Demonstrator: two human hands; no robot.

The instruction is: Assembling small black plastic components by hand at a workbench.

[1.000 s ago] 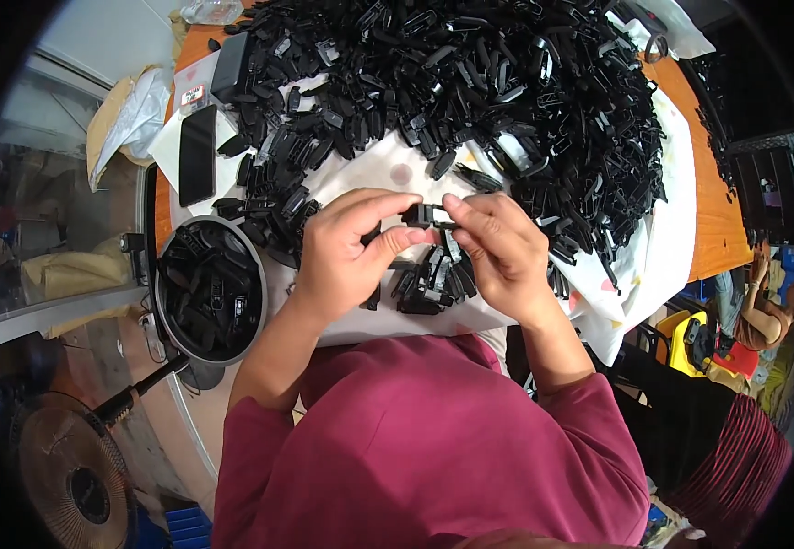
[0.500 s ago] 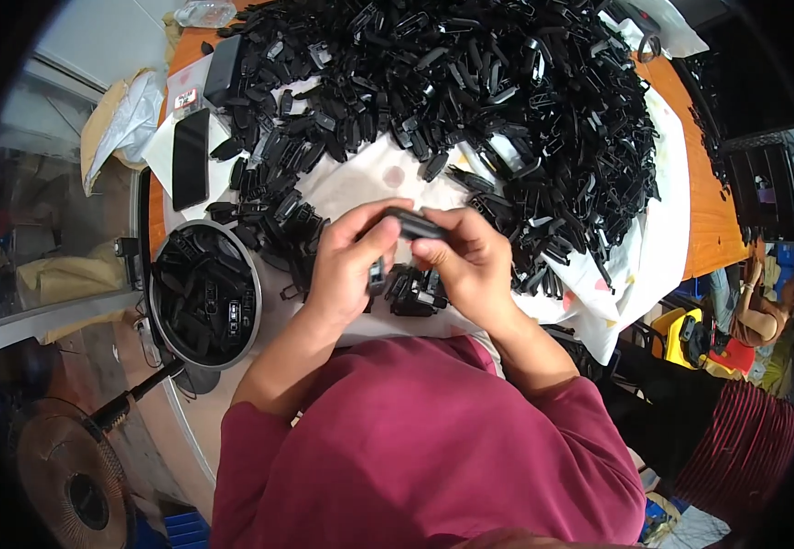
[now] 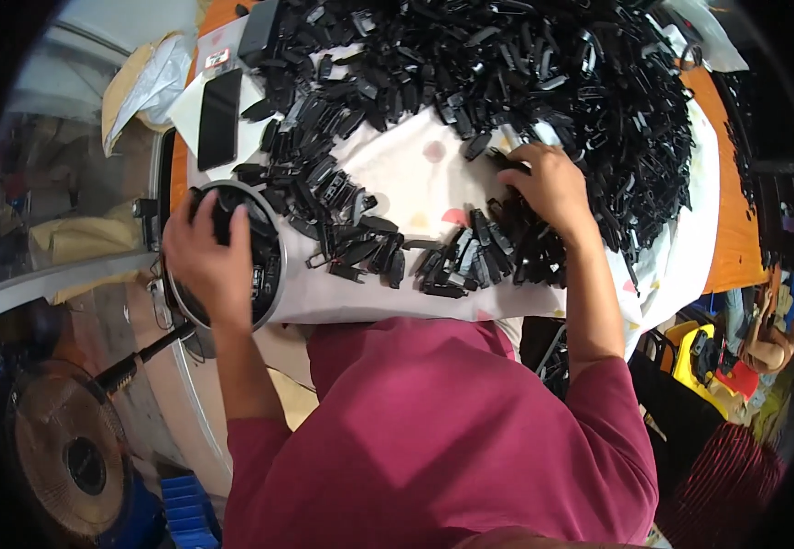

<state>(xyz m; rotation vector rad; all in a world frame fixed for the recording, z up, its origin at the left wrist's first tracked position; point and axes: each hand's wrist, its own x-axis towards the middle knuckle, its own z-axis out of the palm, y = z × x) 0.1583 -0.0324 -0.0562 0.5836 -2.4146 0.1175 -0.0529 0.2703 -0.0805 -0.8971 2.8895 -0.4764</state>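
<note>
Hands have parted: left hand point(image 3: 206, 261) over bowl point(image 3: 269, 240), right hand point(image 3: 552, 188) seemingly on black parts point(image 3: 507, 247).

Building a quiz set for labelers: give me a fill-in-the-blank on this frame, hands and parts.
1. The left hand is over a round ____ holding black parts.
2. The right hand rests on the edge of the big pile of plastic parts, all ____ in colour.
3. The parts lie on a ____ cloth spread over the orange table.
4. A dark phone lies to the person's ____ of the pile.

Missing words: bowl; black; white; left
</note>
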